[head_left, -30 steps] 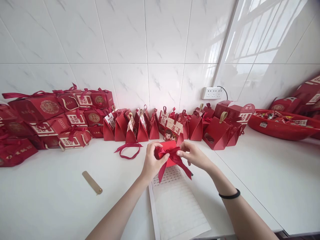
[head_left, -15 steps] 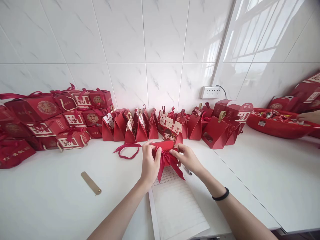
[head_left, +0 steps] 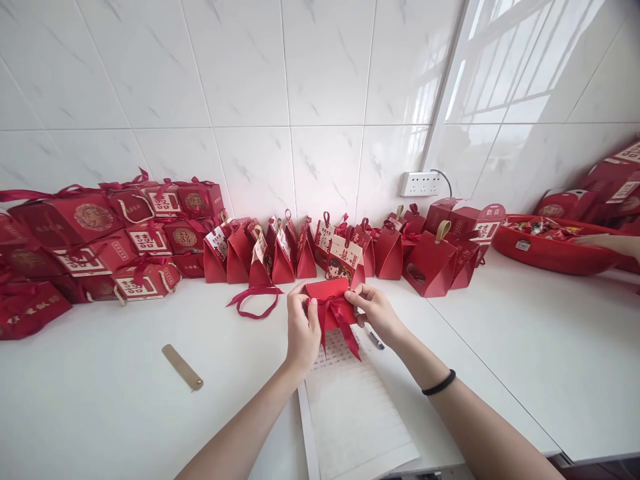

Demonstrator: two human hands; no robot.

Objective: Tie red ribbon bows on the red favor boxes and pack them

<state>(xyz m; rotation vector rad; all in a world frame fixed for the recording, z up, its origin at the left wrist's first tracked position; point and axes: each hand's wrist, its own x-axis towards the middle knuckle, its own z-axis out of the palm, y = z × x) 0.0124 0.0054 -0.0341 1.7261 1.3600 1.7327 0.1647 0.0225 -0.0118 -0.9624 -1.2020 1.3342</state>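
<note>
Both hands are on the little red box [head_left: 327,288] right now, which sits at the middle of the counter [head_left: 100,407], over the far end of the notebook [head_left: 357,413]. Can't tell if it's touching the page.

So, left to right: big stack of gift boxes [head_left: 97,217] on the far left, gold strip [head_left: 183,367] lying nearer, loose loop of ribbon [head_left: 257,313] farther back. None of that has budged, just a bit of camera drift.

Left hand [head_left: 303,330] pinches the box's left edge, thumb in front, other fingers mostly hidden behind. The bow [head_left: 334,310] is on the front with its tails hanging down. Compared with half a second ago, more of the plain red face shows above the ribbon, so I'd read this as fussing with a bow that's already tied. Right hand [head_left: 377,312] is pinching the upper right edge, and the pen [head_left: 375,339] beside it is easier to see now.

Far right, somebody else's hand [head_left: 603,241] has reached farther into the red basin [head_left: 555,260]. Doesn't affect the box at all, imo.
</note>
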